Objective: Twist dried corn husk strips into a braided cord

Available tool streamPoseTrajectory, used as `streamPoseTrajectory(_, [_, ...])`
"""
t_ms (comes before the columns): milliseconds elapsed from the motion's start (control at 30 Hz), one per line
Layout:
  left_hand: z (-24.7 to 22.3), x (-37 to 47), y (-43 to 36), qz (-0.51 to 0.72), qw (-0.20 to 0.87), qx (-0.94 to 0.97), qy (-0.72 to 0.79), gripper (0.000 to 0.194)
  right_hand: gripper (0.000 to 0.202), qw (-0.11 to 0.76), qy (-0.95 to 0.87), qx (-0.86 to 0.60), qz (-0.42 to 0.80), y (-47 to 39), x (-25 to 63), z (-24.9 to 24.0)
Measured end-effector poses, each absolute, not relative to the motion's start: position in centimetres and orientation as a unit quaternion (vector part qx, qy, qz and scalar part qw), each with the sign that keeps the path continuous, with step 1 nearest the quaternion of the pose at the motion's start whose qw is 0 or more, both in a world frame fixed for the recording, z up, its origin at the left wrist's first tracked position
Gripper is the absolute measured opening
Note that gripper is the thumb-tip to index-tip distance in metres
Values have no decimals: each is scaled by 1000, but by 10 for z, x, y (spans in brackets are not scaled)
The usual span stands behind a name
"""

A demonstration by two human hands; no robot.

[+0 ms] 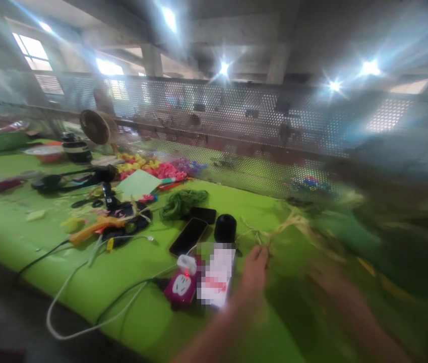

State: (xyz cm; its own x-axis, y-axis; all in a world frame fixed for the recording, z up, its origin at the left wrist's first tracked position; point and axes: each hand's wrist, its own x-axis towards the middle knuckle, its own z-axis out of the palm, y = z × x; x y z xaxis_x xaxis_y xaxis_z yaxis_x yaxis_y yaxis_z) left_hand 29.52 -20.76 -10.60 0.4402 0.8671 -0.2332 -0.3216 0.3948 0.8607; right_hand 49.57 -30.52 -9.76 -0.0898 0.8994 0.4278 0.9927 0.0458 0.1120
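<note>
Left hand point(256, 264) extended forward, fingers bunched at pale strands point(295, 220); right hand point(325, 277) blurred, grip unclear.

A single view is given, taken from head height and aimed forward and down across a green table point(251, 199) that fills the lower and middle frame. The perforated screen point(236, 121) is faced at a slant, with ceiling lights caught along the top edge. Forearms are seen close up at the lower right, and no second view is shared.
</note>
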Motion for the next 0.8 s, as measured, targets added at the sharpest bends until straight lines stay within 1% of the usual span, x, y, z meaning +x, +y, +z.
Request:
streamPoseTrajectory(33, [-105,295,-208,393,757,385,354,36,20,142,-705,-676,-162,-305,494,-94])
streamPoseTrajectory(100, [-102,294,-210,394,759,383,348,36,21,190,-680,-706,-57,-306,488,-83])
streamPoseTrajectory(167, [-99,294,-212,395,764,380,341,36,21,262,-626,-730,79,-306,480,-67])
streamPoseTrajectory(233, [-96,294,-213,390,768,380,338,35,20,351,-561,-730,172,-306,471,-54])
streamPoseTrajectory(300, [-94,294,-214,387,769,386,331,34,19,411,-505,-719,243,-306,464,-46])
streamPoseTrajectory(400, [-94,294,-215,385,764,406,320,34,20,468,-452,-692,313,-307,459,-41])
streamPoseTrajectory(467, [-96,293,-216,387,761,415,315,34,20,488,-439,-681,325,-306,456,-38])
streamPoseTrajectory(533, [-98,293,-215,387,760,420,309,34,16,476,-445,-690,315,-305,452,-31])
streamPoseTrajectory(633, [-100,293,-214,388,761,424,302,33,8,468,-474,-703,249,-301,445,-17])
streamPoseTrajectory(733, [-100,294,-211,396,761,421,294,33,9,473,-517,-692,175,-295,438,-11])
streamPoseTrajectory(800, [-100,295,-210,404,754,422,300,35,15,450,-525,-700,178,-291,435,-16])
